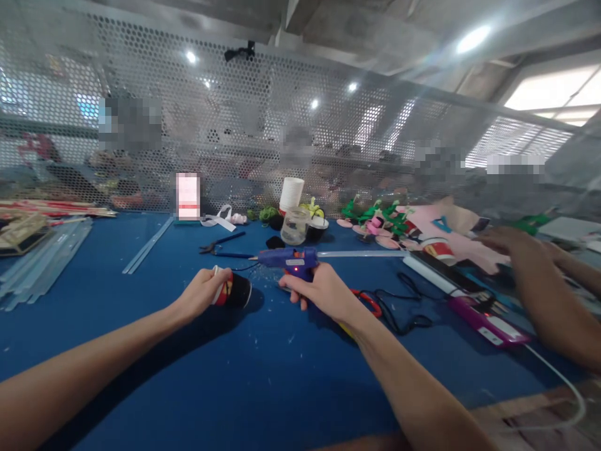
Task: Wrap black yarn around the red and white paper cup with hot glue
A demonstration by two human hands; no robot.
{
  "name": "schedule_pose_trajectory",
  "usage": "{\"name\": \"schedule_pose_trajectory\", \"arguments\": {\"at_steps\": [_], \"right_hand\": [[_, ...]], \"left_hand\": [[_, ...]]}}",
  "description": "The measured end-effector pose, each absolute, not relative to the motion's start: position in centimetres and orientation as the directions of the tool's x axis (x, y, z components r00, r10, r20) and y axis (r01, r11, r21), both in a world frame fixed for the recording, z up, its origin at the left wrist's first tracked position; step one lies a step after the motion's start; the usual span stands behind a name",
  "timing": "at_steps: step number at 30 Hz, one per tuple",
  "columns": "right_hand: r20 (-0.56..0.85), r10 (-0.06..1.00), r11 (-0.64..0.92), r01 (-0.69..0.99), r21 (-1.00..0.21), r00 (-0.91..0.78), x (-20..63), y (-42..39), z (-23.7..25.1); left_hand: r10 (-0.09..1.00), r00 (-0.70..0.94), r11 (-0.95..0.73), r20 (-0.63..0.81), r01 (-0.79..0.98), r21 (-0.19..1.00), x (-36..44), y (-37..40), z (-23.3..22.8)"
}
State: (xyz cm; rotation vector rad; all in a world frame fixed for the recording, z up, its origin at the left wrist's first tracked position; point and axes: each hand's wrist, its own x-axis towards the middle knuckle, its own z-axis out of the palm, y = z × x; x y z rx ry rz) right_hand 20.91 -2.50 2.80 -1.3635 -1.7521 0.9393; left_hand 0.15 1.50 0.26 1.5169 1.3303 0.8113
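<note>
My left hand (206,291) is closed around a small paper cup (238,292), red and white with a black covering at its far end. The cup lies tilted on its side, just above the blue table. In my right hand (317,288) is a blue glue gun (282,258), its nozzle pointing left above the cup. A small red light glows on its body. A long clear glue stick (361,254) sticks out of its back to the right. The nozzle and the cup are apart. Pliers (225,244) lie beyond the cup.
Loose glue sticks (51,263) lie at the left. A clear plastic jar (295,225), stacked white cups (292,193) and green craft plants (375,216) stand at the back. A purple power strip (488,322) with black cords is right, near another person's arm (539,294).
</note>
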Motion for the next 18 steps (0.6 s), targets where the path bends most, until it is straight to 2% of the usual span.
{"name": "schedule_pose_trajectory", "arguments": {"at_steps": [4, 7, 11, 14, 18], "right_hand": [[0.067, 0.978, 0.165, 0.527, -0.834, -0.2, 19.8, -3.6, 2.5], [0.161, 0.967, 0.25, 0.615, -0.748, -0.198, 19.1, -3.9, 2.1], [0.319, 0.904, 0.422, 0.714, -0.558, -0.285, 18.8, -3.8, 1.6], [0.368, 0.875, 0.465, 0.755, -0.463, -0.313, 18.8, -3.9, 1.4], [0.394, 0.849, 0.502, 0.77, -0.395, -0.352, 18.9, -4.2, 1.3]], "left_hand": [[0.976, 0.186, 0.039, -0.109, 0.347, 0.937, 0.2, 1.4, 0.4], [0.97, 0.215, 0.044, -0.118, 0.321, 0.946, 0.3, 1.4, 0.4], [0.967, 0.226, 0.041, -0.115, 0.308, 0.951, 0.3, 1.5, 0.3], [0.967, 0.228, 0.041, -0.111, 0.292, 0.956, 0.2, 1.5, 0.2], [0.97, 0.213, 0.065, -0.119, 0.247, 0.967, 0.2, 1.5, 0.0]]}}
